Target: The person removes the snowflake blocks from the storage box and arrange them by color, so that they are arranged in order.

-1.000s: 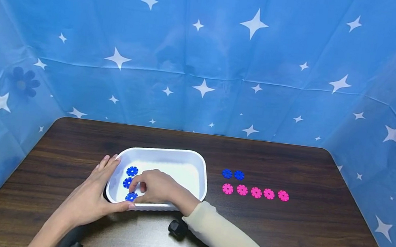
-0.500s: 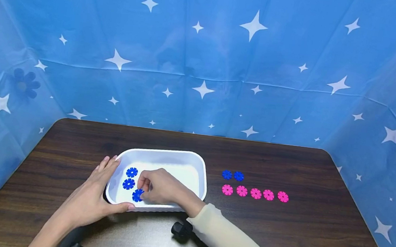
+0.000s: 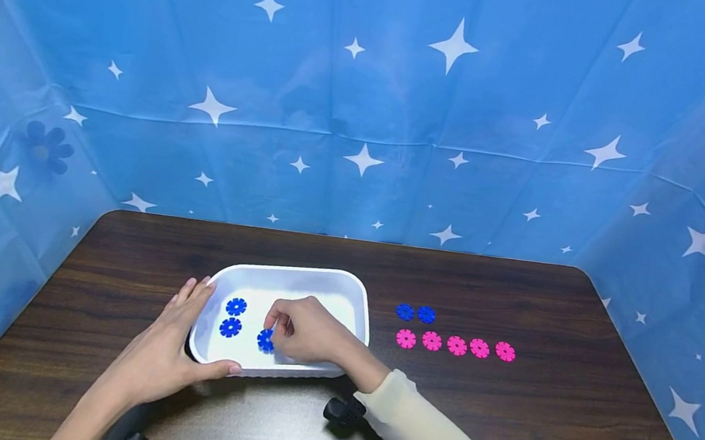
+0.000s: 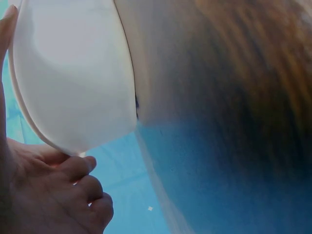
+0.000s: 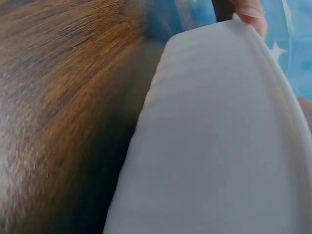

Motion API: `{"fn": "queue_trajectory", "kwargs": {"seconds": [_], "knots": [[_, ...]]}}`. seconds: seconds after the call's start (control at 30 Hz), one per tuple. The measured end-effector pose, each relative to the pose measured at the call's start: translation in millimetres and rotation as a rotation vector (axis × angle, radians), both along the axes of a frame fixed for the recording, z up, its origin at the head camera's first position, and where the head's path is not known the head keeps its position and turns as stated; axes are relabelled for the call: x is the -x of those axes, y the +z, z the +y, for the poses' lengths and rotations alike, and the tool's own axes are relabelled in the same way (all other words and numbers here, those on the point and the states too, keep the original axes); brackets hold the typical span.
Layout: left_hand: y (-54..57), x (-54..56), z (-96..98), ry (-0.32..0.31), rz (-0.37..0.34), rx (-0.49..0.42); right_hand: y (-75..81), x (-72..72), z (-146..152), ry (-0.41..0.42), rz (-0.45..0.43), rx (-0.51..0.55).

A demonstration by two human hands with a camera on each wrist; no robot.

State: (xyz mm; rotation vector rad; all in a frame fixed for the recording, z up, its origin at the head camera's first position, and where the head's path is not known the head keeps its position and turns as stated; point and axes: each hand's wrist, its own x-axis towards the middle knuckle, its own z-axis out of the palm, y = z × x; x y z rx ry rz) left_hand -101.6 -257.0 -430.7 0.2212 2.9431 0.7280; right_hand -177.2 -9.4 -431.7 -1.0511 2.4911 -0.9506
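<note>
My left hand [image 3: 162, 347] grips the left end of a white plastic tray [image 3: 293, 278], thumb on the front rim and fingers at the back corner. In the left wrist view, curled fingers hold the rim of the white tray [image 4: 73, 83]. Inside the tray, my right hand [image 3: 316, 333] pinches a blue notched disc [image 3: 264, 340], partly covered by its fingertips. Two more blue discs, an upper one [image 3: 236, 306] and a lower one [image 3: 230, 327], lie near the tray's left side. In the right wrist view, the tray's side wall [image 5: 219, 126] hides the right fingers.
Right of the tray, two blue discs [image 3: 416, 314] lie side by side on the dark wooden table [image 3: 565, 418]. In front of them runs a row of several pink notched discs [image 3: 457, 346]. A blue star-patterned curtain [image 3: 399, 95] encloses the table's back and sides.
My right hand has moved rightward inside the tray, taking the blue disc from the near left corner toward the middle. The left hand keeps its place on the tray.
</note>
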Motion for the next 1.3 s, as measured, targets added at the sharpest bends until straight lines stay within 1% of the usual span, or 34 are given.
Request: {"fn": "queue_trajectory", "kwargs": {"seconds": [0.33,0.53,0.77,1.1,1.3], "knots": [[-0.1,-0.7,0.3,0.007,-0.006,0.002,12.7,-3.2,24.8,-0.082,-0.009,0.085],[0.1,-1.2,-0.4,0.008,-0.003,0.007,13.5,-7.6,41.1,-0.108,0.006,0.156],[-0.5,-0.6,0.3,0.013,-0.011,0.011,16.7,-10.9,61.9,-0.169,-0.003,0.216],[-3.4,-0.3,-2.0,0.010,-0.010,0.001,20.1,-9.2,89.1,-0.259,-0.004,0.311],[-2.6,0.3,-1.2,0.011,-0.010,0.004,21.3,-5.8,105.8,-0.309,0.007,0.337]]}}
